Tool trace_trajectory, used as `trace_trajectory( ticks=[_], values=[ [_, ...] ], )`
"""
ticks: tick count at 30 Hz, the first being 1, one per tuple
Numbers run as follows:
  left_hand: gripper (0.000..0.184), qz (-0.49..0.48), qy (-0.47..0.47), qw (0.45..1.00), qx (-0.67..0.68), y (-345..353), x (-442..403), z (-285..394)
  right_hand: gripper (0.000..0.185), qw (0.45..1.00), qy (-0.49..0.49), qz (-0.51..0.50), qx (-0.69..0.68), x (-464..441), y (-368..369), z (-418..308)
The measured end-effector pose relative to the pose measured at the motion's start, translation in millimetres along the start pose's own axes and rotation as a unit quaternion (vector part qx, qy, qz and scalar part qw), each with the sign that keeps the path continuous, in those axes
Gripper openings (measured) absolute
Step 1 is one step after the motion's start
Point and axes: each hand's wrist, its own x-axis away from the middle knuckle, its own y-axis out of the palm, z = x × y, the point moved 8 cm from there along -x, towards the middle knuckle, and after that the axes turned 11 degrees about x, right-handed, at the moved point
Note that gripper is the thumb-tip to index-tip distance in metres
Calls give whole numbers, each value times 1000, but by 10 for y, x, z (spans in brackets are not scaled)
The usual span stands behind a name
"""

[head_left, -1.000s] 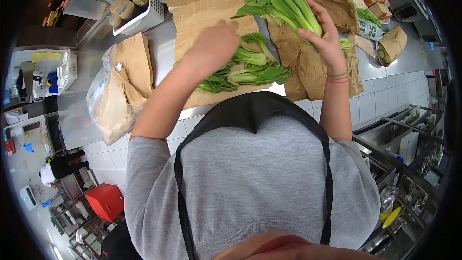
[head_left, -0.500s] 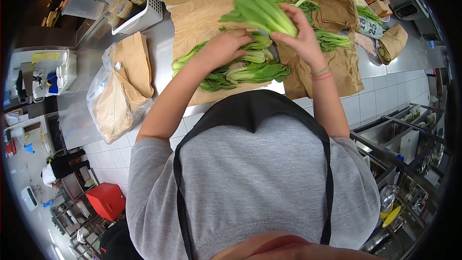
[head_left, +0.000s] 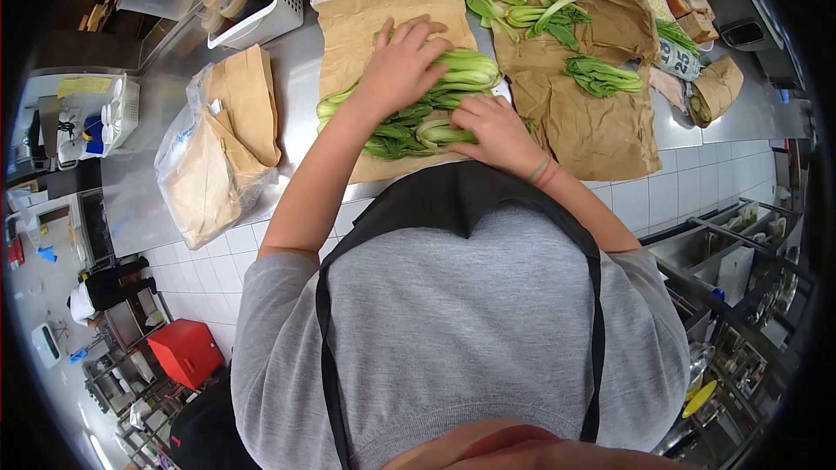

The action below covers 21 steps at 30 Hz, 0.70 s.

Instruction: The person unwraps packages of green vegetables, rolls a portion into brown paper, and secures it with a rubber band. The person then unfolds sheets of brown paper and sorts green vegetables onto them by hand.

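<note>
A pile of bok choy lies on a sheet of brown paper on the steel counter. My left hand rests over the upper part of this pile, fingers spread and palm down. At the pile's near right side, my right hand has its fingers and thumb closed round the end of a bok choy. Part of the greens is hidden beneath both hands. More bok choy and a smaller bunch of greens lie on crumpled brown paper to the right.
A plastic bag with brown paper sits on the counter at left. Behind it stands a white basket of containers. Wrapped goods and a paper bundle are at far right. A person stands in the background at left.
My right hand has come down from above the right paper to the near side of the pile; the bok choy it held up is no longer raised. My left hand has shifted slightly away from me.
</note>
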Motion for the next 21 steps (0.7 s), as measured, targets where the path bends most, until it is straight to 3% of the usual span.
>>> trace_trajectory(
  ticks=[3,5,10,13,15,16,18,19,21],
  values=[
    [23,-76,34,996,-1,51,194,319,38,999,36,9,27,215,-18,177],
    [22,-142,34,986,-75,313,434,382,38,999,42,12,-3,297,23,250],
    [21,-130,17,990,-43,307,519,409,32,1000,-4,11,-20,309,-22,161],
    [17,-110,16,994,-17,129,495,431,32,996,-25,81,38,281,-331,68],
    [15,-33,-19,987,155,-111,447,398,45,956,100,277,17,391,-797,208],
    [14,89,17,981,173,-291,407,432,45,956,101,276,16,360,-808,221],
    [15,118,-30,972,199,-398,322,427,66,858,195,397,-262,429,-841,565],
    [16,149,-74,960,224,-445,296,379,66,858,194,398,-260,406,-839,571],
    [17,147,-70,971,173,-414,232,440,77,819,185,135,-526,102,-376,475]
  ],
)
